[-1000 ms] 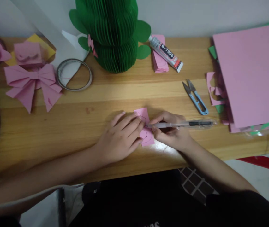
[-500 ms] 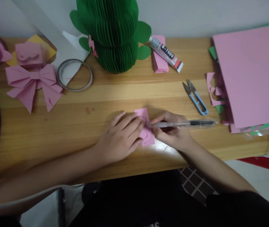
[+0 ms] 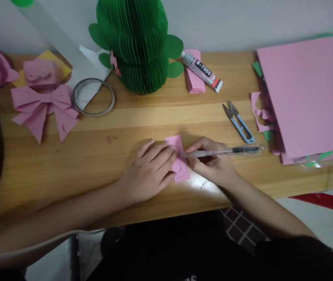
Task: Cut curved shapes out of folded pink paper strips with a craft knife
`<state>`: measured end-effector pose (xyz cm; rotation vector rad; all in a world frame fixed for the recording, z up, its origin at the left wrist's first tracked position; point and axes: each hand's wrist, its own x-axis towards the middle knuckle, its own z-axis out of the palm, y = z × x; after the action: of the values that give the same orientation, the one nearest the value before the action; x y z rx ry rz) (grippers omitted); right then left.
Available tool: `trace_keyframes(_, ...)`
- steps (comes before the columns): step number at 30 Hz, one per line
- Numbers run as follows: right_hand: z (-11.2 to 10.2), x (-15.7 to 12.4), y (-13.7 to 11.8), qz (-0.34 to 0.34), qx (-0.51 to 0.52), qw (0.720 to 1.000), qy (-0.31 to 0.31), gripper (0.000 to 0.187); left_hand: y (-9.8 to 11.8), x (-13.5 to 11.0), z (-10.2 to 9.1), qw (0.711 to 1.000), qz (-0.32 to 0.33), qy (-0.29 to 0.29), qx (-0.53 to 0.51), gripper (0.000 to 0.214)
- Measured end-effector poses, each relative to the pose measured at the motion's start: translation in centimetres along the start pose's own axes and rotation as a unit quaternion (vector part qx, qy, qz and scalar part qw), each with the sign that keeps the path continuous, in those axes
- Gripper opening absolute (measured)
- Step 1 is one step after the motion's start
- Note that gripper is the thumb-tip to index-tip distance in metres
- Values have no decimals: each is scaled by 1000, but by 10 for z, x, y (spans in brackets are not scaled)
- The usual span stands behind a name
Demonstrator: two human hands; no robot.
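A small pink paper strip [image 3: 181, 175] lies on the wooden table, with curved dark outlines drawn on it. My left hand [image 3: 151, 171] rests flat over its left side, fingers stretched out and pressing it down. In my right hand [image 3: 210, 160] is a clear pen with a dark grip section [image 3: 244, 150], pinched between thumb and fingers. The pen's tip touches the strip near its middle, close to my left fingertips. Part of the strip is hidden under my left fingers.
Behind my hands stand a green honeycomb paper piece [image 3: 143, 50] and a B-7000 glue tube [image 3: 203, 72] on pink slips [image 3: 195, 85]. Blue thread snips [image 3: 239, 123] and pink sheets [image 3: 304, 97] lie right. A tape roll [image 3: 112, 102] and pink paper bow [image 3: 43, 99] sit left.
The view has shifted slightly, so the things at the back appear a little lower. Both hands, the pen and the pink strip keep nearly the same arrangement.
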<state>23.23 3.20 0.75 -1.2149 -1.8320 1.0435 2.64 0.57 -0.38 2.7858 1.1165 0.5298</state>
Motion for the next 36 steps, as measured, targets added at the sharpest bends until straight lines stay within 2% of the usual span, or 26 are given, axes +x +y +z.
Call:
trace_keyframes(3,0,-1,2,-2,2,1000,10,3,0,0,0,1000,-1,0,-6,36)
trace_keyframes(7,1,-5,7,23,49,997,61,8,-1,-1,1,1000,-4,-8,-17,35)
trace_keyframes(11,-3,-14,3,59,60,996,18,15,0,-1,0,1000,-5,-9,-16,34)
trace_keyframes(14,-7,-23,-6,-1,-37,999,-32,10,0,-1,0,1000,-3,-12,-10,35)
trace_keyframes(16,-9,-31,-10,-64,-125,989,-52,10,0,-2,0,1000,-3,-15,-11,36)
trace_keyframes(18,-8,-40,-11,-129,-218,965,-59,11,-1,-2,0,1000,-9,-19,-18,36)
trace_keyframes(20,-7,-47,-11,-184,-311,930,-69,13,-2,-3,0,999,-16,-20,-34,36)
trace_keyframes(23,-4,-53,-12,-224,-395,886,-93,15,-6,-2,-1,996,-26,-19,-80,34)
trace_keyframes(28,-2,-50,-15,-238,-415,870,-118,12,-16,3,-6,975,-82,-25,-207,32)
trace_keyframes(31,-3,-47,-15,-238,-405,875,-117,11,-23,4,-10,959,-73,-26,-272,25)
trace_keyframes(33,-3,-46,-16,-235,-399,879,-116,12,-27,2,-11,965,-39,-32,-256,23)
trace_keyframes(36,-3,-46,-16,-230,-393,883,-116,13,-31,-2,-12,985,28,-35,-169,24)
